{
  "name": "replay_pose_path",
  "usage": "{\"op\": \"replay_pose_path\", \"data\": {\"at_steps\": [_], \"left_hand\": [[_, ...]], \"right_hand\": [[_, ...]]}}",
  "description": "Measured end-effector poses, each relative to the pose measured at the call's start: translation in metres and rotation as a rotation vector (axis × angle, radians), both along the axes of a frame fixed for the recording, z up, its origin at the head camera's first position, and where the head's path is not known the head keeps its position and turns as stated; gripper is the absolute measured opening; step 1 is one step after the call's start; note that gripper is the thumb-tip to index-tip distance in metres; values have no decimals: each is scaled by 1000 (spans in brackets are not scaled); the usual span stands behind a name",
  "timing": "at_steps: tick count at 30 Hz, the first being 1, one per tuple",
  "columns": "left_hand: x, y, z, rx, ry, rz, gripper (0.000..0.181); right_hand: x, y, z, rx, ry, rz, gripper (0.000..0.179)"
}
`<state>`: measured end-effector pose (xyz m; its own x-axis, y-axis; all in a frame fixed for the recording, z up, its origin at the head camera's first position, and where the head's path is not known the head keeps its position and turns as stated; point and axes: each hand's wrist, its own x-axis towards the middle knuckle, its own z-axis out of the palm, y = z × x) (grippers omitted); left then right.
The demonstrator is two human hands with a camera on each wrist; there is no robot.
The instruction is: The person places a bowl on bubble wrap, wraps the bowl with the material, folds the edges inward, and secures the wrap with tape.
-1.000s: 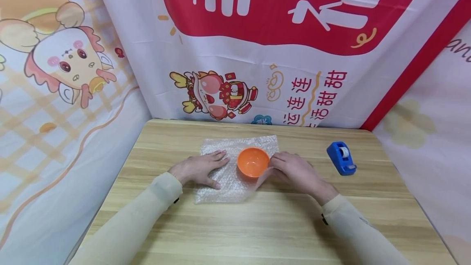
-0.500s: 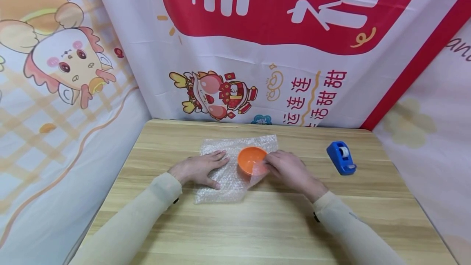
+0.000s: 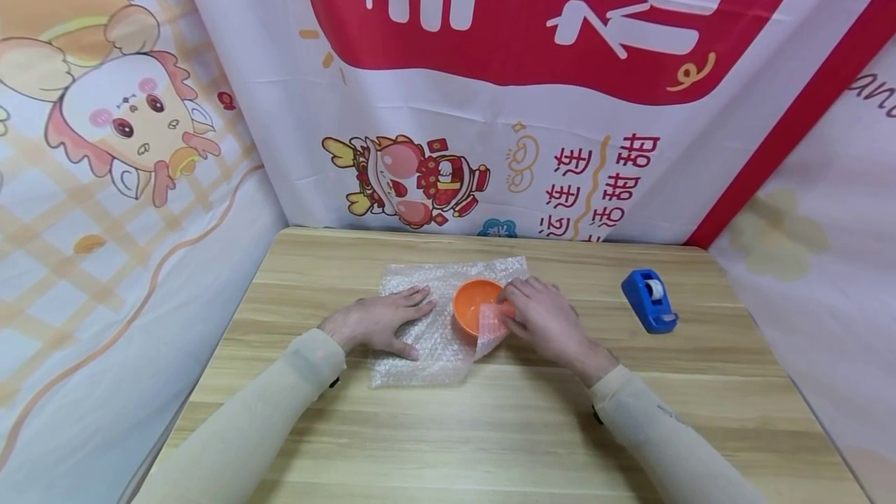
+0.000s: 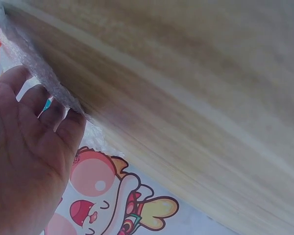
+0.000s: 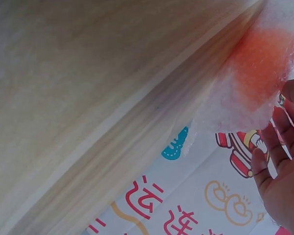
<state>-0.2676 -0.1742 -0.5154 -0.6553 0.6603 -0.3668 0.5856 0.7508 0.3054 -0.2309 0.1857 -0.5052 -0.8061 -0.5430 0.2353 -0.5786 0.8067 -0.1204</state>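
Note:
An orange bowl (image 3: 473, 303) stands upright on a sheet of bubble wrap (image 3: 434, 348). To its left, my left hand (image 3: 381, 321) lies flat on the sheet with the fingers spread; the left wrist view shows this hand (image 4: 32, 142) with its fingertips at the wrap. At the bowl's right side, my right hand (image 3: 542, 321) holds the lifted near-right part of the wrap against the rim. That flap partly covers the bowl's right front. In the right wrist view, the orange bowl (image 5: 264, 63) shows through the wrap beside the right hand's curved fingers (image 5: 279, 147).
A blue tape dispenser (image 3: 651, 302) stands at the right rear of the wooden table (image 3: 448, 442). Printed cloth (image 3: 420, 115) hangs behind the table's back edge and along both sides.
My right hand has moved a little to the left, drawing the wrap's flap up from beside the bowl and over its right rim. The left hand stays where it was.

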Motion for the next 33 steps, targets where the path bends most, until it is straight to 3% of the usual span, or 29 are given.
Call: {"op": "replay_pose_path", "data": {"at_steps": [4,15,23,33], "left_hand": [[1,-1,0,15,8,-9,108],[1,-2,-1,24,3,-6,108],[1,-3,-1,11,6,-5,108],[0,-2,-3,8,6,3,108]], "right_hand": [[0,0,-2,-10,23,40,24],[8,12,-1,-53,-42,112,18],[10,22,-7,-43,33,224,22],[8,17,-8,-9,8,219,26]]}}
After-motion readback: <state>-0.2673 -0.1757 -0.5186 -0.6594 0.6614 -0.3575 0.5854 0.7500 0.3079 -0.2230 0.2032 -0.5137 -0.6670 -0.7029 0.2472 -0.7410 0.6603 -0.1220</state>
